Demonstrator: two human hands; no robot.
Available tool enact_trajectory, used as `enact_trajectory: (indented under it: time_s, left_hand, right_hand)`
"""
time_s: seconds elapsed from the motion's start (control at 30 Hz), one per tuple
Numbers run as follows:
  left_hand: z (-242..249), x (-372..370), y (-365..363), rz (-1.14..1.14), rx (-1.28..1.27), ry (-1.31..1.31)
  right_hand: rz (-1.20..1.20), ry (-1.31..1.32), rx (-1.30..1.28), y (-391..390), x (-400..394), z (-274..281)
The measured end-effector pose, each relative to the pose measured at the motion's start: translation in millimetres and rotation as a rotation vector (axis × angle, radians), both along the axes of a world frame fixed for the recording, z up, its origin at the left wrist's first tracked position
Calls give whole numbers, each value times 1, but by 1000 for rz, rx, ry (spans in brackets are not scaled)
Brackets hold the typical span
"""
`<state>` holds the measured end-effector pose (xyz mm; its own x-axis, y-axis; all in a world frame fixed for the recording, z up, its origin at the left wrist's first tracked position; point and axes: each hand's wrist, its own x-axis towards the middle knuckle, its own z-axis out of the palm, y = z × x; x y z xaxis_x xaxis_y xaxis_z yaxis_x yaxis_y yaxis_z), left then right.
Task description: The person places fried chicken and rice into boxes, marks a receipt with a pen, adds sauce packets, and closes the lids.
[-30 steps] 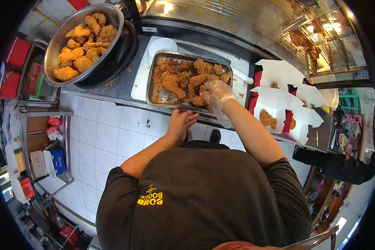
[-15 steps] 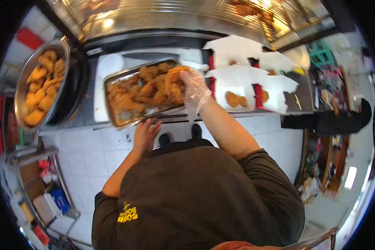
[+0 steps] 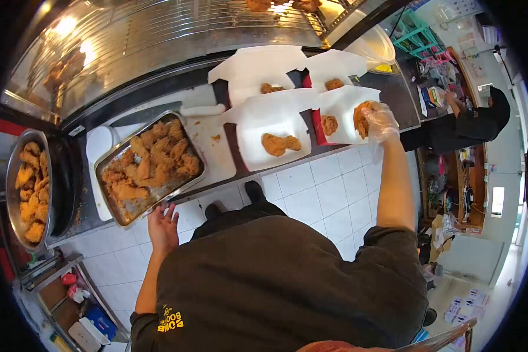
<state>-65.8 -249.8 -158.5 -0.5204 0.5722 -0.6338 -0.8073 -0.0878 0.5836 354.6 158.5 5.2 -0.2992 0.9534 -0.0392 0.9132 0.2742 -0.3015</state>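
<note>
Four open boxes stand in two rows on the bench, flaps laid back toward the lit case, which I'd guess is so nothing blocks a hand coming in from the near side. Right hand is in a clear glove and has a chicken piece pinched at the front box furthest right. Grip's closed round the side and top of it, probably so the crust doesn't get crushed. Can't tell if the piece touches the box floor. A smaller bit sits just beside it, and the other three boxes have some chicken showing too.

Left hand is bare, fingers spread, right at the near edge of the metal tray. Can't tell if it's actually touching. Looks more like it's parked there than gripping, and imo having no glove fits with it being off the food. Tray's angled on a white board, chicken heaped inside, likely that close for a short reach. Big bowl of more chicken is past it, by a black pan.
</note>
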Motion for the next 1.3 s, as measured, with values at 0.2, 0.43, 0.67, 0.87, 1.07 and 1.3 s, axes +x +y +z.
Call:
enact_trajectory:
  time_s: [0.2,0.43,0.67,0.87,1.07,1.3]
  left_hand:
    - [1,17,21,249,-94,52]
    - [-24,22,31,456,-204,242]
    - [-32,21,35,544,-291,305]
    - [-26,19,31,619,-324,275]
    - [-26,-1,-6,730,-425,342]
    - [1,-47,-31,628,-548,677]
  right_hand:
    - [119,-725,-369,57,8,-52]
    - [-123,-565,-309,76,14,-84]
    - [435,-567,-23,92,41,-40]
    - [95,-173,391,63,17,75]
    - [810,317,572,-39,-110,102]
    - [1230,-99,14,-143,-307,8]
